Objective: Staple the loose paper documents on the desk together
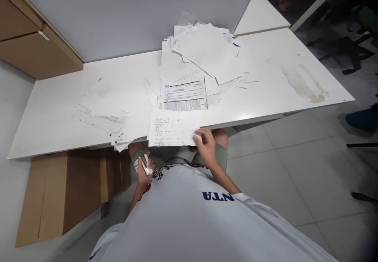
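Observation:
My left hand (pixel 143 172) is closed round a small white stapler (pixel 145 165), held low in front of the desk over my lap. Between the thumb and fingers of my right hand (pixel 206 145) is the right corner of a printed sheet of paper (pixel 175 130), which overhangs the desk's front edge. Just beyond it lies another printed page (pixel 184 94) with a table of small figures. Behind that, a messy pile of white papers (pixel 206 51) rests against the grey panel. My right fingertips under the sheet are partly hidden.
The white desk (pixel 260 88) carries paper strips and scraps (pixel 109 118) to the left and a brownish stain (pixel 305 82) at the right. Cardboard boxes (pixel 56 199) stand beneath its left end. A grey partition (pixel 132 13) rises at the back. Chairs (pixel 342 47) are at the right.

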{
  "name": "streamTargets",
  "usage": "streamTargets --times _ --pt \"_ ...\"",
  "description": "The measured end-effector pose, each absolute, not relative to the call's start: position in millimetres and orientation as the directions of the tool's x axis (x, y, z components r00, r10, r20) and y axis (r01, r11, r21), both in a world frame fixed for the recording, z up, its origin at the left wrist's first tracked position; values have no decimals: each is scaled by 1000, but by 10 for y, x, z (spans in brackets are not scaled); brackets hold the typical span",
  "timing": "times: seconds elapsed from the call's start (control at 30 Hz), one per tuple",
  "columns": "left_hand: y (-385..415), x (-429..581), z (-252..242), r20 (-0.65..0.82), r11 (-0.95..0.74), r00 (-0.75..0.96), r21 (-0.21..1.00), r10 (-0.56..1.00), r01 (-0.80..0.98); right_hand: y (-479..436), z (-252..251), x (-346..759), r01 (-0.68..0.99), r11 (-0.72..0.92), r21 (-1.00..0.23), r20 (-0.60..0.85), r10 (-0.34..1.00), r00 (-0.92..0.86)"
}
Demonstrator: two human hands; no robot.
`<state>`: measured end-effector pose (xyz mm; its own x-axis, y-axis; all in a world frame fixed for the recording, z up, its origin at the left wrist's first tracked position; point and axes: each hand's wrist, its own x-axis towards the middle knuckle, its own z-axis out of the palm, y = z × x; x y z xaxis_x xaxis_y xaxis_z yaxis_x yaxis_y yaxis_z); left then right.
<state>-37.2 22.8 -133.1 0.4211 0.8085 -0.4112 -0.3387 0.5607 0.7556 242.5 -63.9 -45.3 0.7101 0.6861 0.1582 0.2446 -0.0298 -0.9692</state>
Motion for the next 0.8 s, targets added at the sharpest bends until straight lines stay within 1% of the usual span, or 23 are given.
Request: streamTargets --times 0.07,0.13,0.17,0.23,0.33,0.37,0.43,0.5,0.53,0.6,0.7,0.8 --pt "270 -314 -1335 -434 580 410 728 802 -364 -678 -507 2450 70 -103 -992 -6 601 799" --pt "279 -258 -1334 -451 598 418 720 789 -353 -704 -562 2477 -79 -157 -984 -158 588 794" --pt "265 -235 -1331 -456 612 442 722 772 -324 -715 -587 2489 -125 -182 -975 -211 600 771" --pt "205 -198 -1319 -465 636 512 737 722 -228 -735 -631 2504 -166 -197 -966 -255 636 728" --pt "109 -147 -1265 -455 617 580 780 676 -107 -755 -675 2502 -225 -141 -964 -258 696 670" --pt "92 -123 -1230 -437 591 570 799 695 -108 -757 -682 2501 -252 -130 -959 -267 712 650" --pt "95 -63 -1120 -388 519 484 838 784 -169 -758 -681 2509 -277 -133 -952 -282 735 616" --pt "136 7 -961 -315 418 373 877 873 -236 -753 -655 2532 -212 -124 -969 -233 740 631" --pt "165 43 -870 -270 364 341 897 900 -252 -748 -632 2545 -144 -112 -983 -180 737 651" --pt "233 106 -689 -160 254 340 934 927 -253 -730 -562 2564 28 -89 -996 -47 737 674" --pt "334 191 -486 -19 99 333 970 943 -224 -655 -413 2543 256 -35 -966 143 753 642" --pt "432 295 -393 127 -94 181 980 975 -178 -480 -261 2462 416 75 -906 329 743 582"
